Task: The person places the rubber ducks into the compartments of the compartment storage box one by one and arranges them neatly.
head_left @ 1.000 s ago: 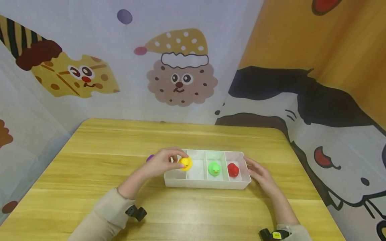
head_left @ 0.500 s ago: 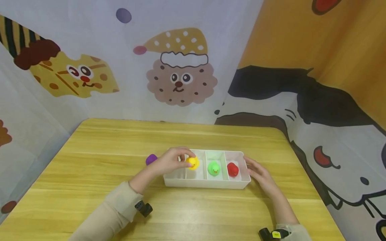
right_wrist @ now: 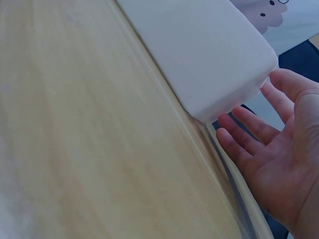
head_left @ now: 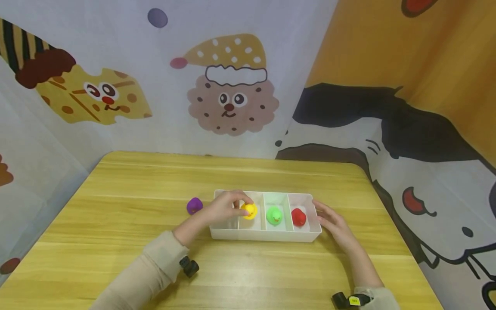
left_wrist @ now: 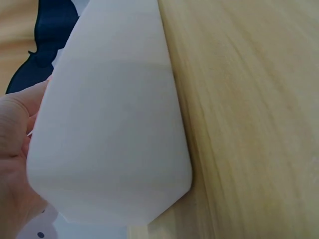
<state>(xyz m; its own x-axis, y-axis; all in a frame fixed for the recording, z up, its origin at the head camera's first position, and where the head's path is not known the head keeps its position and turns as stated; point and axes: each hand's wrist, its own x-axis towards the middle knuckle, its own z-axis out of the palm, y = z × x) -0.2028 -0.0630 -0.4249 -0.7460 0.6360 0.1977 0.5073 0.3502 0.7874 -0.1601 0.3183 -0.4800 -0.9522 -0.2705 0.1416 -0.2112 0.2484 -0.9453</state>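
Observation:
My left hand [head_left: 224, 207] pinches a yellow toy duck [head_left: 252, 210] between thumb and fingers, low over the second compartment from the left of a white divided box [head_left: 263, 235]. A green toy duck [head_left: 274, 216] sits in the third compartment and a red one [head_left: 299, 218] in the rightmost. The left wrist view is mostly the box's outer wall [left_wrist: 109, 114], which hides the yellow duck. At the box's right end, my right hand [head_left: 336, 223] touches the wall with relaxed fingers; the right wrist view shows its fingertips [right_wrist: 239, 113] right at the end wall.
Left of the box, a purple toy duck [head_left: 194, 206] stands on the wooden table [head_left: 263, 275]. A cartoon-printed curtain [head_left: 162, 107] hangs behind the table's far edge and along its sides.
My left hand has carried the yellow duck rightward from over the leftmost compartment to the second, then slightly lower. The purple duck now shows fully. My right hand has stayed at the box's end.

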